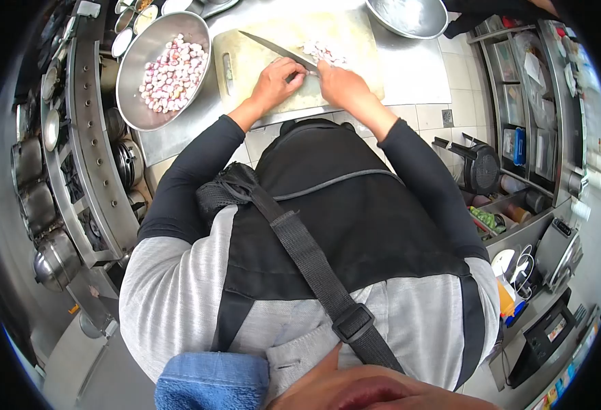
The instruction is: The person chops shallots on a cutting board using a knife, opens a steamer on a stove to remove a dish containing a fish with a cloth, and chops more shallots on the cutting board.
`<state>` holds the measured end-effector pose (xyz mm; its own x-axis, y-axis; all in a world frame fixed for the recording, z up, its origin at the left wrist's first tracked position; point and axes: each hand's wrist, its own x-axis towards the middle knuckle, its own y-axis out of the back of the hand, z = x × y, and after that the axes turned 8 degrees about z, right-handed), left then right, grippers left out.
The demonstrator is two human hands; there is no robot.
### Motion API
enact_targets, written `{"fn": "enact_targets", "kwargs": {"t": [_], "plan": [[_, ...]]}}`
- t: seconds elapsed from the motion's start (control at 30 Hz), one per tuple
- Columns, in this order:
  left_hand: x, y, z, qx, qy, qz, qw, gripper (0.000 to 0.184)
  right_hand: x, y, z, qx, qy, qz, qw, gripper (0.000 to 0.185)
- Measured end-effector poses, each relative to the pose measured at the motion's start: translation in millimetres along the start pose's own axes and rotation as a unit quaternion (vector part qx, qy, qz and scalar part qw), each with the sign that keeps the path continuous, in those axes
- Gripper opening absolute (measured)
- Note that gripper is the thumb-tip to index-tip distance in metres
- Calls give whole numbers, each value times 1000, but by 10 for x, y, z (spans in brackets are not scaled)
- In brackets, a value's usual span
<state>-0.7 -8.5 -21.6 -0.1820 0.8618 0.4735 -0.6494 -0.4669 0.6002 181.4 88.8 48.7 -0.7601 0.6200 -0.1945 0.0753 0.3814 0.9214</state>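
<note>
My right hand (342, 86) is closed round the handle of a kitchen knife (273, 46), whose long blade points to the far left over a pale cutting board (254, 61). Beside the blade, my left hand (278, 83) rests on the board with its fingers curled; whatever lies under the fingertips is too small to make out. Small chopped white and pinkish pieces (325, 52), which look like shallot, are scattered behind the knife. To the left, a big steel bowl (128, 89) holds many peeled shallots (172, 74).
Another metal bowl (410, 16) stands at the table's far right. Several small containers (144, 19) are at the back left, above a stove side with pots (128, 164). Steel shelving (526, 102) and a black stool-like object (481, 167) are on the right.
</note>
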Motion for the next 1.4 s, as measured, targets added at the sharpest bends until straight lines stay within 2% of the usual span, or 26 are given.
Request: {"fn": "enact_targets", "kwargs": {"t": [0.07,0.17,0.27,0.43,0.57,0.73,0.83,0.93,1.1,1.2,1.3,1.37,1.4], "plan": [[27,26,49,-8,-21,5,1000,9,146,-73,76,-11,15,-5,1000,26],[12,51,66,3,-25,10,1000,10,-86,384,-123,-27,-6,-26,999,27],[-18,34,51,8,-23,12,1000,10,91,-20,-17,-6,-2,-19,1000,28],[-25,57,67,17,-31,14,999,10,-37,280,-92,-24,9,-14,1000,28],[-67,14,42,17,-40,25,999,9,103,-56,-25,4,3,-29,1000,29],[-49,30,32,20,-35,36,999,9,-4,182,-58,-12,21,-20,1000,25],[-72,19,52,21,-36,32,999,9,161,-116,-26,48,19,-2,999,25],[-66,57,65,18,-34,29,999,9,125,50,-51,-4,20,-19,1000,30],[-35,69,89,17,-32,29,999,7,106,-48,-62,36,-2,-23,999,29],[124,268,175,-40,120,-36,991,15,152,-18,11,36,2,-2,999,28],[508,833,266,-84,73,58,992,17,-9,75,95,49,35,5,998,27],[670,1174,329,-195,114,169,959,15,-101,52,-19,71,72,-17,995,27],[687,1297,268,-195,120,198,953,16,-120,24,-104,84,95,-38,991,27]]}}
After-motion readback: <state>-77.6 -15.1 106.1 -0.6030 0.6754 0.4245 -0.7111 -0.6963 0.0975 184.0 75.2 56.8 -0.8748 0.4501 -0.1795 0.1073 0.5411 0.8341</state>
